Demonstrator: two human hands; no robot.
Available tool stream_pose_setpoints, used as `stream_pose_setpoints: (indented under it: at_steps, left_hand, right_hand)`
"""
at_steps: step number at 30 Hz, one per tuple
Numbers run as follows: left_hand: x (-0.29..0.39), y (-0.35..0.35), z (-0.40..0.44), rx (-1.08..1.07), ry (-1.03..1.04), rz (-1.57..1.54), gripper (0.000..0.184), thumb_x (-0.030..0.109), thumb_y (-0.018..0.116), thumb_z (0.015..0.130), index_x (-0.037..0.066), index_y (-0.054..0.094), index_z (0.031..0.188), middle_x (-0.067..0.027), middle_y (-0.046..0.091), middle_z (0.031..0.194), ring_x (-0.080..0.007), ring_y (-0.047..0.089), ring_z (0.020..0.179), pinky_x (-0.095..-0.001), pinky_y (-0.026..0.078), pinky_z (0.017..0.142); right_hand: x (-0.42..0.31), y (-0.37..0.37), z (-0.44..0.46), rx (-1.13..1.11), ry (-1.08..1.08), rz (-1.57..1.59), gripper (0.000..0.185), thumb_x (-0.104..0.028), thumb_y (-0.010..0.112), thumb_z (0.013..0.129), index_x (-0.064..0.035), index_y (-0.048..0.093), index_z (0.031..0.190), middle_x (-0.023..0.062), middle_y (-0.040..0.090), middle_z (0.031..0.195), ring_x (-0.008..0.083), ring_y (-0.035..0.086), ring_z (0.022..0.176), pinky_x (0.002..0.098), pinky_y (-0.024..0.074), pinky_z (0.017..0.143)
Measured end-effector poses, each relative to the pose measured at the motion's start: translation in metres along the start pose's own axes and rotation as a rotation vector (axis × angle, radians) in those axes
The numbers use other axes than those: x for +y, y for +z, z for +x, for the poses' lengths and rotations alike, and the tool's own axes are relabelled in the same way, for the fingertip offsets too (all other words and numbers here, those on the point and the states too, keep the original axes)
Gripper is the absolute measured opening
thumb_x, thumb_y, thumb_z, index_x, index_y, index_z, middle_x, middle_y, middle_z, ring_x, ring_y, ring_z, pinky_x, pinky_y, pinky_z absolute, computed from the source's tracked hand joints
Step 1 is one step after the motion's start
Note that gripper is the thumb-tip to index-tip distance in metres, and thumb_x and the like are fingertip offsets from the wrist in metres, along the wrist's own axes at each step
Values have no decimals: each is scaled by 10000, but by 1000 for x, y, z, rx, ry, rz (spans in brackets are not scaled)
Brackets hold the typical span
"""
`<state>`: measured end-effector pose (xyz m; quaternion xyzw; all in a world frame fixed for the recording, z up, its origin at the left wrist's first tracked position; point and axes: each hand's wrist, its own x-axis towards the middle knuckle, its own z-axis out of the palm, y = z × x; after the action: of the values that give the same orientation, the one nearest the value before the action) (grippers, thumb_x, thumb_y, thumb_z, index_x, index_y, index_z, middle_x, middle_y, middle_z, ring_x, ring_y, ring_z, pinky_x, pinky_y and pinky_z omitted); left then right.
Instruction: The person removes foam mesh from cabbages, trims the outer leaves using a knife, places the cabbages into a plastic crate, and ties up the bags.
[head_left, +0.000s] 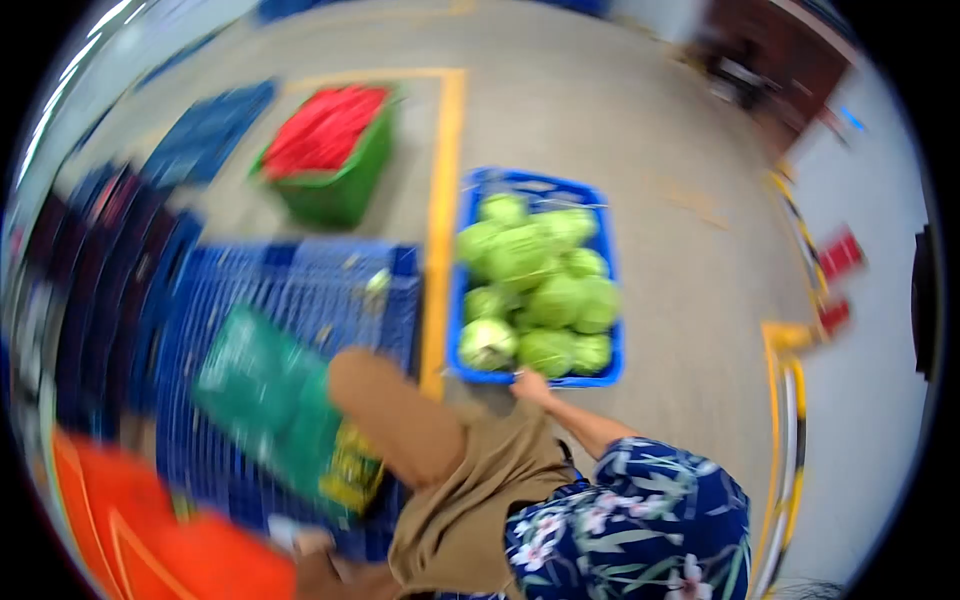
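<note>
My right hand [531,387] reaches down to the near rim of a blue plastic crate [482,376], its fingers closed on the edge. Piled inside the crate are several round green cabbages [520,257]; one at the near left corner [488,344] looks paler. The crate rests on the floor, just right of a yellow line. Nowhere in the picture can I make out my left hand. The whole view is somewhat smeared by motion.
To my left lies a blue slatted pallet [255,285] bearing green mesh sacks [265,390]. Beyond it stands a green bin [345,195] filled with red material [325,125]. Orange fabric [170,520] fills the lower left. A yellow-and-black rail [795,400] runs along the right wall.
</note>
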<state>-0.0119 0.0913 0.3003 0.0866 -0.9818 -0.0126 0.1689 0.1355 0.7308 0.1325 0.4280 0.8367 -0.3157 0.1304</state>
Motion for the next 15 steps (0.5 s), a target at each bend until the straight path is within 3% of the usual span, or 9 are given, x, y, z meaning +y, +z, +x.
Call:
stream_pose_setpoints:
  at_steps: [2,3,6,7,10,12,15]
  left_hand:
    - [-49,-50,-66,65,-111,109,446,174,618,699,74,552,1128,-158,585,1055,-336,568,947,-433,452,743]
    - [-63,-83,-109,83,-189,182,445,174,619,697,76,554,1126,-156,586,1053,-334,568,946,-431,452,742]
    - [-48,-134,-204,101,-360,283,442,173,624,693,82,562,1121,-149,587,1048,-330,569,942,-427,450,737]
    - [-33,-145,-236,86,-427,289,441,173,625,691,84,564,1119,-147,588,1046,-328,569,941,-425,450,735]
    - [20,-139,-296,41,-660,135,479,142,667,675,151,530,1133,-102,434,1273,-315,389,1223,-582,289,935]
    - [34,-140,-348,-37,-784,124,468,231,681,717,125,530,1148,-131,394,1317,-309,358,1243,-597,261,961]
    - [54,-145,-385,44,-762,81,550,293,732,712,138,530,1199,-120,380,1352,-333,346,1266,-613,216,988]
  right_hand:
    - [26,23,21,-77,-167,-276,199,-232,597,774,-47,594,848,190,633,872,350,621,770,452,497,648]
    - [65,54,63,13,-246,-391,158,-231,587,785,-81,613,827,150,645,853,315,619,750,426,493,629]
    - [48,2,97,23,-400,-389,166,-230,590,796,-68,600,832,149,641,848,299,620,746,411,496,625]
    - [31,-8,110,30,-468,-367,169,-229,591,799,-64,595,833,149,640,846,294,620,744,406,498,624]
    - [-30,-31,139,61,-621,-307,180,-228,595,809,-51,582,838,149,637,841,279,621,740,390,501,620]
    - [-73,-49,130,98,-679,-253,189,-228,597,816,-42,573,840,149,635,837,269,622,737,380,503,617]
    - [-125,-57,136,109,-723,-137,202,-227,601,826,-29,559,845,148,632,832,253,622,732,365,506,613]
